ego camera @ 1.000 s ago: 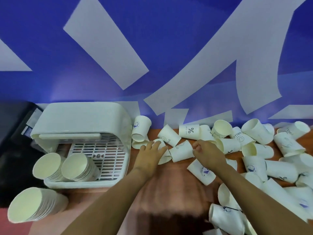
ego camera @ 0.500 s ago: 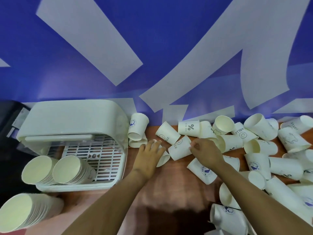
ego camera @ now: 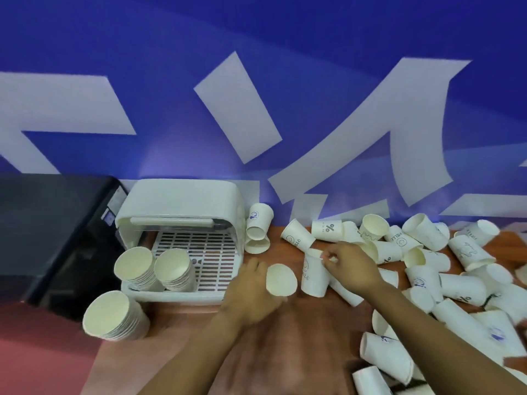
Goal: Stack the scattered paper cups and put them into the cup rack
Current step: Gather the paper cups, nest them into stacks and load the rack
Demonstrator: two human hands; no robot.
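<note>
1. A reddish-brown wooden table (ego camera: 299, 337) carries everything.
2. A white cup rack (ego camera: 182, 212) sits at its left.
3. A stack of cups (ego camera: 114, 316) lies before the rack.
4. Scattered paper cups (ego camera: 427, 269) cover the right side.

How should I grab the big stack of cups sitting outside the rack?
Probably wrap your hands round the side wall of the stack of cups just below the rims, coming from the near right, away from the cup rack. It leans with its open mouth tilted toward the camera, so the ribbed band of stacked rims gives the fingers something to catch, and squeezing the walls keeps the cups nested.
</note>
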